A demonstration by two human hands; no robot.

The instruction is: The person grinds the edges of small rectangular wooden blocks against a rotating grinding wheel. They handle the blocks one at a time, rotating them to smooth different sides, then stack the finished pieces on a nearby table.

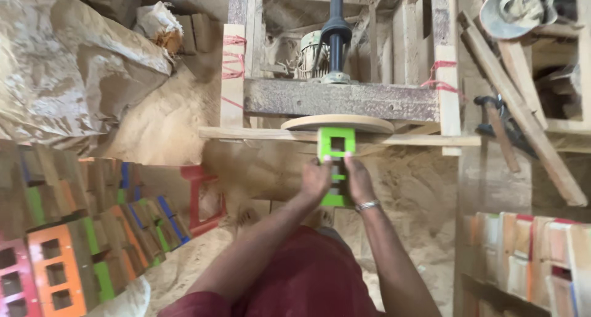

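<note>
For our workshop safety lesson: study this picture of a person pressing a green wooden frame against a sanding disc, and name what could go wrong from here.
1. Both the left hand and right hand grip the green frame close to the round disc; a slip could bring fingers onto it.
2. The frame's open cut-outs might catch on the disc edge and jerk loose.
3. Sawdust lies heaped all around, likely meaning dust in the air near the motor.

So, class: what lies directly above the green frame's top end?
A round wooden disc sits just above the green frame, held by both hands. Whether they touch cannot be told.
</note>
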